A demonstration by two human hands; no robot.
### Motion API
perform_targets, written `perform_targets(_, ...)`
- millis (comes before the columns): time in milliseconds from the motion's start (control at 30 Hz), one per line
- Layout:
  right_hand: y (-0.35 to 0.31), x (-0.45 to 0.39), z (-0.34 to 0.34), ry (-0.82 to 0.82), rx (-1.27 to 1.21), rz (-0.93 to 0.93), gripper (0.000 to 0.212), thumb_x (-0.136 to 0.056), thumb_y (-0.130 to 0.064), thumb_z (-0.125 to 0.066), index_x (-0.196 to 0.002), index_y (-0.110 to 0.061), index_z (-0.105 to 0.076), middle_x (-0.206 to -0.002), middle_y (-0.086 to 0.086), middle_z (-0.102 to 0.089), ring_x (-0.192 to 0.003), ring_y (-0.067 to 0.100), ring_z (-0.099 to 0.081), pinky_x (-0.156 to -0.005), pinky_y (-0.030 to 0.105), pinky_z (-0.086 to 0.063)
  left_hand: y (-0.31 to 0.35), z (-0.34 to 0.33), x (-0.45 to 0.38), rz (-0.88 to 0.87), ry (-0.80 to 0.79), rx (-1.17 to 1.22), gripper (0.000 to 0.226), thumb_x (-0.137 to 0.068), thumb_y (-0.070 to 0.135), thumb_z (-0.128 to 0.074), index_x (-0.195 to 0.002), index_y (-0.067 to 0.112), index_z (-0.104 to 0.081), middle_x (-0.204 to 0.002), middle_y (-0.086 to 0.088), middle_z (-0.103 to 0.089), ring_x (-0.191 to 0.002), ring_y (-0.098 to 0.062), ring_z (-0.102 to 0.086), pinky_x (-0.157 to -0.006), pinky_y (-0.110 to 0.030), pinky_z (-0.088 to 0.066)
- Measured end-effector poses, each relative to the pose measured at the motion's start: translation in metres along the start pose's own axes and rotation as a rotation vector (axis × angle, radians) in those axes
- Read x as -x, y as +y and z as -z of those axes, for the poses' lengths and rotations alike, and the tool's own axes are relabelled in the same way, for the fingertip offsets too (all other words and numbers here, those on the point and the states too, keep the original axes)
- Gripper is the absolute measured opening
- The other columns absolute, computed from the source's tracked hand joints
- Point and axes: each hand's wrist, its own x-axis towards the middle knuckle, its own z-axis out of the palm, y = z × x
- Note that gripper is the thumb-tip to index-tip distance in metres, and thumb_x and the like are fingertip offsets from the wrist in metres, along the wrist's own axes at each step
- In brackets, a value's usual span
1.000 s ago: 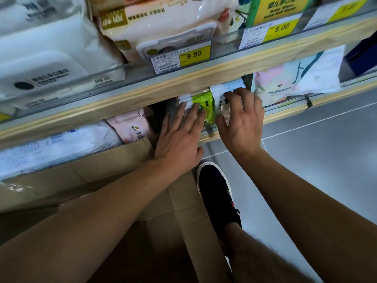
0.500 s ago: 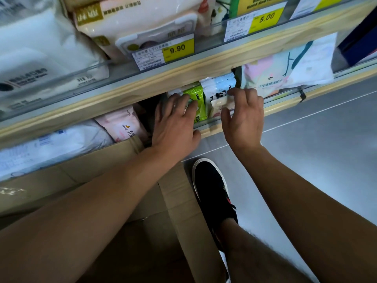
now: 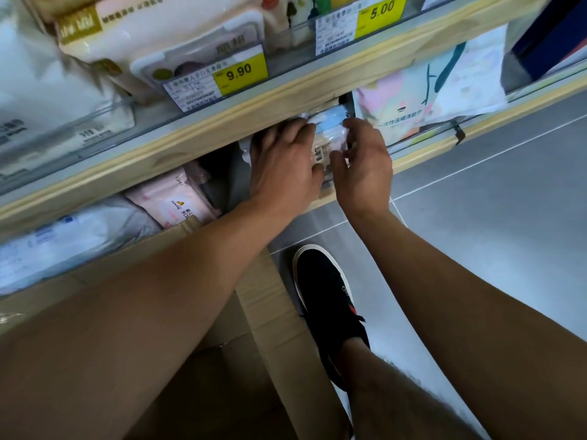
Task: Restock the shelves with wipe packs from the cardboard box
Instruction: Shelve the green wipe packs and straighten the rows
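Hands met on one pack (image 3: 330,134) at the lower shelf (image 3: 422,154) edge, twelve o'clock from my shoe (image 3: 327,300): I saw left hand (image 3: 282,173) flat against it, right hand (image 3: 365,166) pinching it.

Your view is evenly but dimly lit, with pale glare on the grey floor (image 3: 495,236) at right and deep shadow under the wooden shelf edge (image 3: 222,128). Motion blur smears the white packs (image 3: 47,90) at upper left and softens the price tags (image 3: 241,73). Wide-angle distortion bends the shelf lines towards the frame's edges.
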Motion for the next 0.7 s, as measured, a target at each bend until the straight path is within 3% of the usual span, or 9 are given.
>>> perform_targets(233, 0.006, -0.001, 0.003, -0.018, 0.012, -0.011, 0.049, -0.082, -0.016, -0.061, -0.130, -0.017, -0.050, -0.116, 0.006, -0.059, -0.097, 0.026, -0.061, -0.081, 0.039, -0.051, -0.008, 0.002, 0.009, -0.001, -0.026, -0.020, 0.069, -0.080, 0.035, -0.062, -0.142, 0.019, -0.037, -0.148, -0.002, -0.037, -0.130, -0.031, -0.033, -0.105, -0.048, -0.030)
perform_targets(333, 0.006, 0.007, 0.006, 0.033, -0.023, 0.067, 0.058, -0.078, -0.008, -0.063, -0.134, -0.014, -0.048, -0.125, 0.008, -0.052, -0.105, 0.024, -0.058, -0.082, 0.031, -0.050, -0.010, 0.002, 0.017, -0.075, -0.021, -0.055, 0.072, -0.077, 0.033, -0.063, -0.143, 0.020, -0.035, -0.151, -0.003, -0.032, -0.133, -0.031, -0.030, -0.105, -0.050, -0.030)
perform_targets(400, 0.008, 0.014, 0.008, 0.028, 0.039, 0.173, 0.058, -0.076, -0.003, -0.062, -0.132, -0.009, -0.052, -0.126, 0.012, -0.051, -0.108, 0.027, -0.055, -0.086, 0.033, -0.050, -0.013, 0.001, 0.021, -0.112, -0.050, -0.085, 0.075, -0.076, 0.033, -0.063, -0.144, 0.019, -0.033, -0.153, -0.002, -0.029, -0.136, -0.029, -0.026, -0.108, -0.052, -0.028)
perform_targets(533, 0.010, 0.023, 0.008, -0.144, 0.334, 0.206, 0.072, -0.076, -0.008, -0.059, -0.145, -0.016, -0.039, -0.146, 0.011, -0.039, -0.115, 0.036, -0.048, -0.092, 0.044, -0.048, -0.016, 0.003, 0.018, -0.091, -0.130, -0.112, 0.083, -0.079, 0.037, -0.061, -0.149, 0.020, -0.020, -0.157, 0.001, -0.020, -0.140, -0.028, -0.017, -0.111, -0.053, -0.023)
perform_targets(600, 0.008, 0.024, 0.008, -0.219, 0.370, 0.144, 0.082, -0.075, -0.010, -0.060, -0.150, -0.020, -0.029, -0.154, 0.008, -0.029, -0.122, 0.036, -0.044, -0.096, 0.045, -0.045, -0.016, 0.005, 0.017, -0.087, -0.158, -0.118, 0.083, -0.081, 0.038, -0.060, -0.150, 0.020, -0.017, -0.158, 0.002, -0.019, -0.141, -0.028, -0.015, -0.112, -0.053, -0.021)
perform_targets(700, 0.005, 0.023, 0.009, -0.240, 0.339, 0.128, 0.084, -0.073, -0.011, -0.062, -0.150, -0.019, -0.027, -0.155, 0.009, -0.026, -0.125, 0.036, -0.042, -0.102, 0.044, -0.042, -0.015, 0.006, 0.017, -0.080, -0.160, -0.113, 0.084, -0.081, 0.039, -0.061, -0.150, 0.021, -0.016, -0.158, 0.003, -0.018, -0.141, -0.027, -0.014, -0.112, -0.053, -0.021)
